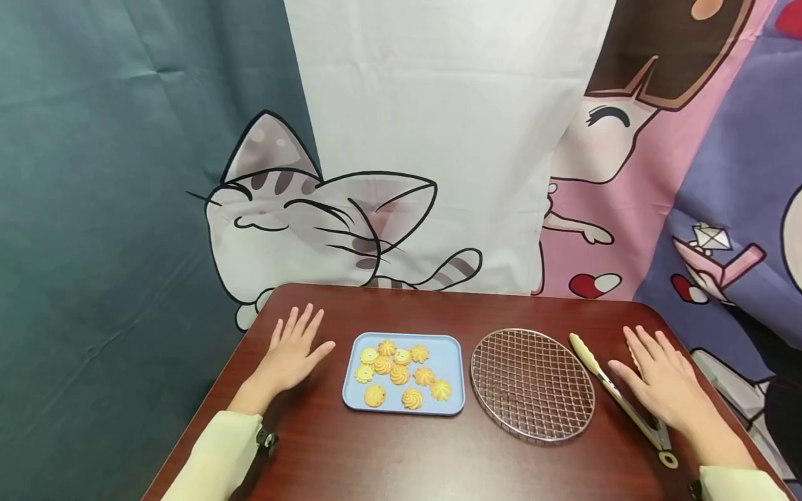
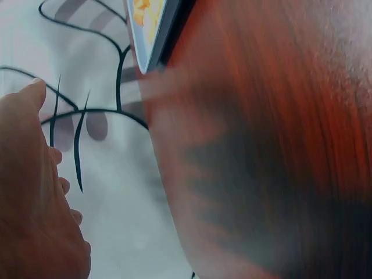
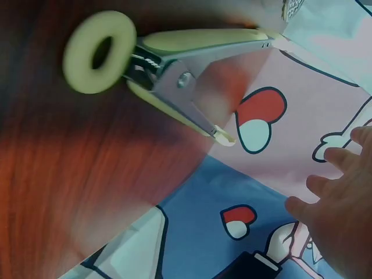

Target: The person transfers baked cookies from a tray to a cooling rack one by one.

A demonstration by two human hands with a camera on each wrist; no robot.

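My left hand (image 1: 292,353), fingers straight and spread, hovers over the table's left side, apart from the blue tray (image 1: 401,409). Several yellow swirl cookies (image 1: 399,375) lie on that tray. Right of it sits a round wire rack (image 1: 532,385). A pair of tongs (image 1: 617,396) with cream tips and a ring at the handle end lies beside the rack, its arms spread. Over the tongs' right arm is my right hand (image 1: 667,383), palm down with straight fingers, hiding part of them. In the right wrist view the tongs (image 3: 168,70) show apart from the fingers. Both hands hold nothing.
The dark red wooden table (image 1: 376,459) has rounded far corners. Behind it hangs a printed curtain (image 1: 438,104) with a cartoon cat and a girl. At the right edge, a dark object (image 1: 786,417) stands beyond the table.
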